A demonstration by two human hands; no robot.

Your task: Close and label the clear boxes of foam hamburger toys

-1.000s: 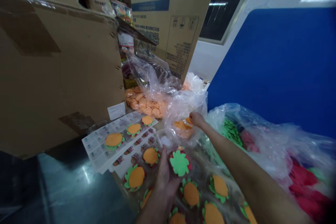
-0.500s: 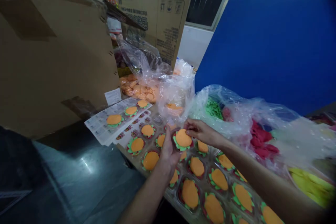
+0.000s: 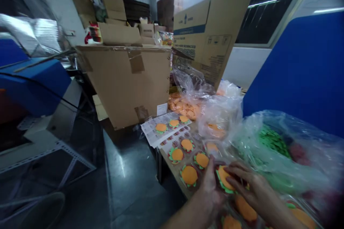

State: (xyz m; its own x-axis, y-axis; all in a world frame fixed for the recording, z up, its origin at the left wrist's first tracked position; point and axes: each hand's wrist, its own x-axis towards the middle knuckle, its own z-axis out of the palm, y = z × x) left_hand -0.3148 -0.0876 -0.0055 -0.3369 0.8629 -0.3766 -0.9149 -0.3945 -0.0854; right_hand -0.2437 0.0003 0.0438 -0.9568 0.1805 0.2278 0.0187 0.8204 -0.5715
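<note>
While the view is blurred near the lower edge, a burger-shaped foam piece, orange on green, is seen grasped between both hands just above the clear blister tray at the near end of the bench. The left hand is closed on its left side and the right hand lies over its right edge, fingers apparently pressing the orange top. Finished pieces fill the tray's pockets, with a plastic bag of green parts just beside and a cardboard box behind.
</note>
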